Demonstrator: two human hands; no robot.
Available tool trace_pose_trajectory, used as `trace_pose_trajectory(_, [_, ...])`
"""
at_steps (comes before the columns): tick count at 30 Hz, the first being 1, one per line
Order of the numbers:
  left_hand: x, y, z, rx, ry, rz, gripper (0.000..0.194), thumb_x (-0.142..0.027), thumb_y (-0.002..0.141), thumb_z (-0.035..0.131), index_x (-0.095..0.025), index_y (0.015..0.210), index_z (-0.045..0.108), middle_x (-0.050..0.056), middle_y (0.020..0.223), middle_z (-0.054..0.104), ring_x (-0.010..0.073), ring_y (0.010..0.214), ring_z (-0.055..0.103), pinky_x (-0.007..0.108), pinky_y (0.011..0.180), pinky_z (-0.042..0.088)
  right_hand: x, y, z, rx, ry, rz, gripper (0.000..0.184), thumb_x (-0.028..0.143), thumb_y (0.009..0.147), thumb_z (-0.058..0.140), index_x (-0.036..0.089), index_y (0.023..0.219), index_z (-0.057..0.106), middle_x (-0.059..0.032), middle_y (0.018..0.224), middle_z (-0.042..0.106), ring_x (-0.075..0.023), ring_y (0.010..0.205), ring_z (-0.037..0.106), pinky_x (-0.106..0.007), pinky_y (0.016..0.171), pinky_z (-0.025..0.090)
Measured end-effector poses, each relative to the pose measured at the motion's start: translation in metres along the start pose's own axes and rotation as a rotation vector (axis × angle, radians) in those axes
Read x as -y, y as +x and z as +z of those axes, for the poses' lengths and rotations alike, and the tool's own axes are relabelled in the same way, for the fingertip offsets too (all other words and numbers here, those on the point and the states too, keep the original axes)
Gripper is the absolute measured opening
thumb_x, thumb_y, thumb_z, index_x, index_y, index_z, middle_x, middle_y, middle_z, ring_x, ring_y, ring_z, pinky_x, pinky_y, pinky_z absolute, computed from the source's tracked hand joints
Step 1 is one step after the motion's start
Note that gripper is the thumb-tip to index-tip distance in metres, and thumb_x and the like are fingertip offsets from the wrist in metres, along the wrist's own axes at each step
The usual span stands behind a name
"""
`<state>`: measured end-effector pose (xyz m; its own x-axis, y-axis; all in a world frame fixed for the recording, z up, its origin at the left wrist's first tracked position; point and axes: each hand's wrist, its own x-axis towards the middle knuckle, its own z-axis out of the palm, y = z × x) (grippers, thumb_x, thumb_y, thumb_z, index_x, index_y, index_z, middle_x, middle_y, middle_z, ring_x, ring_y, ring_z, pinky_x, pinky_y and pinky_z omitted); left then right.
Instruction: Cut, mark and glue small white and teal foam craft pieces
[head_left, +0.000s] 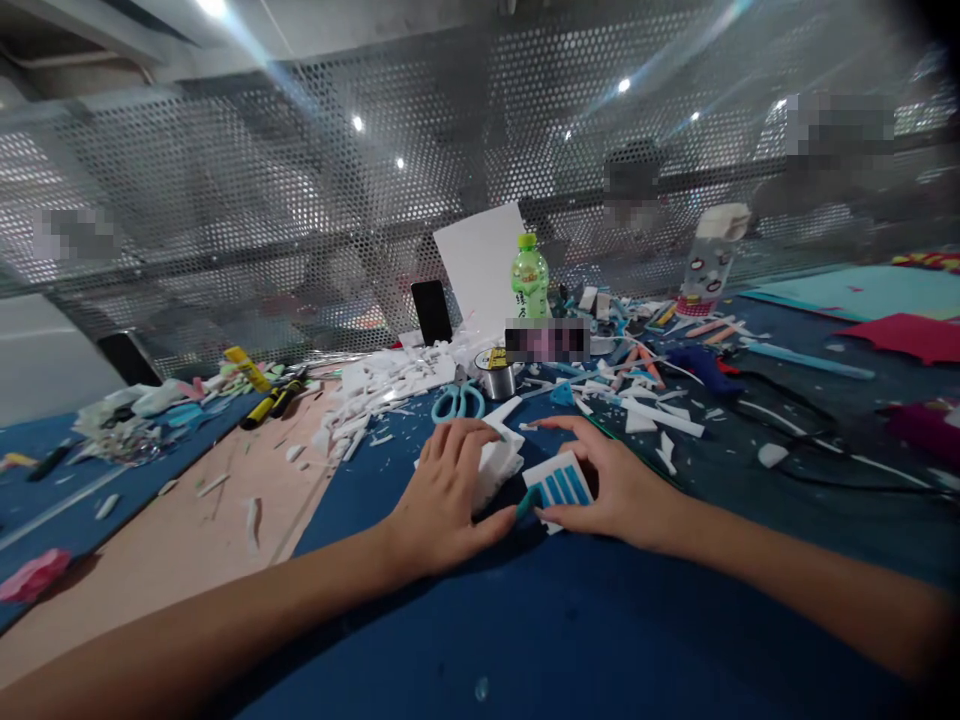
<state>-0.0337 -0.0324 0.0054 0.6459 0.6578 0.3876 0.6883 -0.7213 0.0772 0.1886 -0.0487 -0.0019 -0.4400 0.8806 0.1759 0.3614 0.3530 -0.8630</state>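
Observation:
My left hand point(450, 490) curls over a crumpled-looking white foam piece point(496, 472), which sits between its fingers and thumb. A small white block with blue stripes point(559, 485) is in my right hand point(619, 480), the thumb along its lower edge and some fingers behind it. The right index finger reaches out above the block. Between the block and my left thumb tip is a small teal piece point(527, 502) whose kind I cannot make out. Blue-handled scissors point(459, 402) and a spool of wire point(497, 376) lie just beyond my hands.
White foam scraps point(390, 385) litter the blue mat point(480, 620). A green-capped bottle point(529, 280), a phone point(432, 312) and a clear tumbler point(709, 260) stand at the back. Yellow cutters point(262, 405) lie left; a black cord point(810, 425) lies right. Perforated metal mesh point(315, 200) rises behind.

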Motion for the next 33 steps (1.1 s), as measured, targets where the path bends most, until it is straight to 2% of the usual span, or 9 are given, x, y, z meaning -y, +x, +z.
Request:
trace_pose_trajectory(4, [0.002, -0.006, -0.003, 0.129, 0.013, -0.126, 0.074, -0.054, 0.072, 0.055, -0.017, 0.128, 0.023, 0.020, 0.136, 0.028, 0.0401, 0.128, 0.022, 0.060, 0.101, 0.026, -0.005, 0.003, -0.003, -0.005, 0.058, 0.057, 0.070, 0.035, 0.067, 0.069, 0.019, 0.125, 0.032, -0.0028, 0.082, 0.060, -0.0177, 0.065, 0.061, -0.028, 0.054, 0.048])
trace_pose_trajectory(8, [-0.002, -0.008, -0.010, 0.252, -0.049, -0.174, 0.077, -0.051, 0.073, 0.055, -0.021, 0.132, 0.016, 0.018, 0.137, 0.028, 0.0398, 0.127, 0.028, 0.061, 0.099, 0.031, -0.003, 0.002, -0.005, -0.015, 0.085, 0.100, 0.064, 0.036, 0.070, 0.066, 0.019, 0.122, 0.034, -0.0027, 0.080, 0.058, -0.0161, 0.060, 0.060, -0.026, 0.049, 0.047])
trace_pose_trajectory(13, [-0.015, -0.007, -0.025, 0.224, -0.013, -0.256, 0.069, -0.039, 0.070, 0.057, -0.020, 0.128, 0.024, 0.017, 0.131, 0.035, 0.0371, 0.117, 0.040, 0.056, 0.095, 0.038, -0.001, -0.002, -0.004, 0.034, 0.035, 0.068, 0.055, 0.033, 0.070, 0.065, 0.019, 0.117, 0.039, -0.0040, 0.084, 0.062, -0.0181, 0.071, 0.062, -0.028, 0.061, 0.049])
trace_pose_trajectory(18, [-0.022, -0.006, -0.038, 0.241, 0.003, -0.262, 0.083, -0.044, 0.065, 0.061, -0.021, 0.133, 0.018, 0.017, 0.129, 0.033, 0.0384, 0.117, 0.038, 0.057, 0.092, 0.039, -0.003, 0.000, -0.004, 0.058, 0.079, 0.093, 0.051, 0.030, 0.070, 0.065, 0.017, 0.112, 0.042, -0.0065, 0.089, 0.063, -0.0192, 0.079, 0.062, -0.029, 0.066, 0.050])
trace_pose_trajectory(20, [-0.020, -0.005, -0.048, 0.202, 0.039, -0.273, 0.085, -0.045, 0.065, 0.060, -0.022, 0.134, 0.016, 0.017, 0.127, 0.033, 0.0397, 0.115, 0.038, 0.058, 0.090, 0.040, -0.003, 0.002, -0.005, 0.042, 0.101, 0.112, 0.050, 0.032, 0.070, 0.065, 0.017, 0.111, 0.042, -0.0068, 0.089, 0.063, -0.0195, 0.078, 0.062, -0.030, 0.065, 0.050])
trace_pose_trajectory(24, [-0.003, 0.003, -0.069, 0.061, 0.225, -0.283, 0.085, -0.050, 0.068, 0.058, -0.021, 0.136, 0.016, 0.017, 0.127, 0.031, 0.0414, 0.115, 0.036, 0.059, 0.090, 0.037, -0.003, 0.003, -0.005, 0.001, 0.045, 0.092, 0.046, 0.037, 0.070, 0.065, 0.018, 0.108, 0.046, -0.0074, 0.090, 0.063, -0.0195, 0.077, 0.061, -0.030, 0.064, 0.049])
trace_pose_trajectory(27, [0.024, 0.012, -0.075, -0.007, 0.355, -0.385, 0.087, -0.055, 0.068, 0.057, -0.019, 0.136, 0.017, 0.020, 0.126, 0.031, 0.0480, 0.114, 0.034, 0.061, 0.083, 0.038, 0.000, 0.001, -0.003, -0.023, -0.010, 0.097, 0.044, 0.038, 0.072, 0.063, 0.018, 0.108, 0.047, -0.0069, 0.088, 0.061, -0.0179, 0.072, 0.060, -0.029, 0.061, 0.048])
trace_pose_trajectory(30, [0.053, 0.022, -0.067, 0.138, 0.346, -0.524, 0.086, -0.057, 0.070, 0.053, -0.011, 0.136, 0.019, 0.026, 0.126, 0.032, 0.0508, 0.111, 0.038, 0.059, 0.081, 0.038, 0.007, 0.001, 0.003, -0.032, 0.030, 0.195, 0.044, 0.043, 0.073, 0.062, 0.017, 0.105, 0.047, -0.0053, 0.081, 0.060, -0.0147, 0.062, 0.057, -0.027, 0.052, 0.045])
trace_pose_trajectory(33, [0.075, 0.029, -0.055, 0.240, 0.327, -0.494, 0.076, -0.054, 0.073, 0.047, -0.005, 0.129, 0.030, 0.027, 0.125, 0.038, 0.0472, 0.114, 0.038, 0.056, 0.085, 0.037, 0.017, 0.008, 0.015, -0.049, 0.075, 0.322, 0.042, 0.046, 0.075, 0.060, 0.016, 0.102, 0.048, -0.0055, 0.074, 0.060, -0.0118, 0.050, 0.052, -0.025, 0.042, 0.042])
